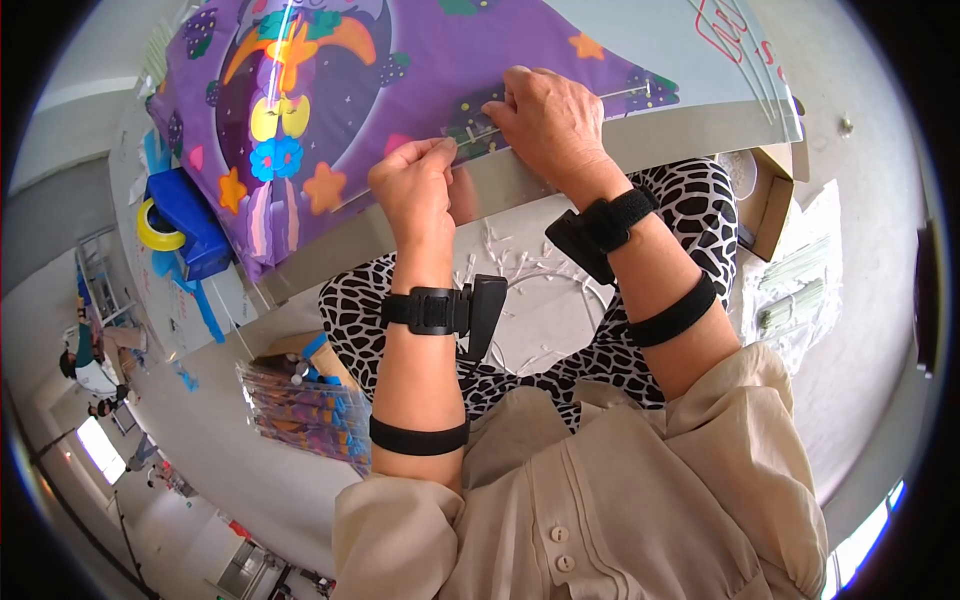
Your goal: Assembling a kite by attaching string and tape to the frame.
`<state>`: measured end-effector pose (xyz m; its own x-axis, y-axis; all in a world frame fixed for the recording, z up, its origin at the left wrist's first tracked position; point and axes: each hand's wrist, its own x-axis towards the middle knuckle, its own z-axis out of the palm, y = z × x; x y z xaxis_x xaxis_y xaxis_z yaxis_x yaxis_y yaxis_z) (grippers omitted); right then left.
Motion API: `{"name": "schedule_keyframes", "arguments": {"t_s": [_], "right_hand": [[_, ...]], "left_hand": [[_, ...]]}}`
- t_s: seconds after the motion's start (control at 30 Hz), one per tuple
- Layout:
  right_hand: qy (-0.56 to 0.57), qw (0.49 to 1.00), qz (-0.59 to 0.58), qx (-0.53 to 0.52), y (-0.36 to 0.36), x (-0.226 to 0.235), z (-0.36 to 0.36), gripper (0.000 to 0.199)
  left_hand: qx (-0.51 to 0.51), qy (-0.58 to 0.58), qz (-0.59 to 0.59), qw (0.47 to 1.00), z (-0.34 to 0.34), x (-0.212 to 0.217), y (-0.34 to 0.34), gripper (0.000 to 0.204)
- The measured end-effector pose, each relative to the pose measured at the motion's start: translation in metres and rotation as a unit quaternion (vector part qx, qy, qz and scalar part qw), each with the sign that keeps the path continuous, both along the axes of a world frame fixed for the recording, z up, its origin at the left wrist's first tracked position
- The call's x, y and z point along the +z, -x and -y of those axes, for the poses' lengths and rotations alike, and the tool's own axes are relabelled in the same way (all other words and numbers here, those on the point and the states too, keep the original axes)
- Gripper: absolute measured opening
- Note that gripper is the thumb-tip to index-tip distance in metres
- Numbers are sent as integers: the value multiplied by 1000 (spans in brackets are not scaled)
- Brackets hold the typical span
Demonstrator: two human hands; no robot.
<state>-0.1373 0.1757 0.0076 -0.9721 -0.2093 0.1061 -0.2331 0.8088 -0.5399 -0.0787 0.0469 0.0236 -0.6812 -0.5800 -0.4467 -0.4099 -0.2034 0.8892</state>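
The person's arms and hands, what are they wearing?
Both hands, left hand and right hand, are bare, with no gloves or rings visible. Each wrist carries a black strap holding a small black boxy device, and a plain black elastic band circles each forearm higher up. Beige sleeves are pushed up near the elbows.
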Motion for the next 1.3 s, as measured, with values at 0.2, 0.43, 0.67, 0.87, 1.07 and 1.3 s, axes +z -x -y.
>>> {"name": "schedule_keyframes", "arguments": {"t_s": [0.2, 0.43, 0.67, 0.87, 1.07, 1.3], "right_hand": [[1, 1000, 15, 9, -1, 4, -1, 38], [3, 1000, 12, 25, -3, 9, -4, 48], [-38, 996, 73, 34, -1, 17, -2, 48], [-54, 996, 69, 31, -2, 14, 4, 49], [-36, 999, 29, 23, -2, 9, -2, 46], [6, 990, -66, -121, 27, 6, -97, 18]], "left_hand": [[2, 47, 18, 999, -6, 1, 3, 3], [-5, 106, 15, 994, -5, -5, 4, 4], [-33, 114, 17, 993, -5, -7, 5, 8], [-98, 320, 73, 940, 2, -4, 2, 28], [-343, 625, -37, 700, -5, -5, -40, 56], [-396, 550, -34, 734, 12, -14, -46, 68]]}}
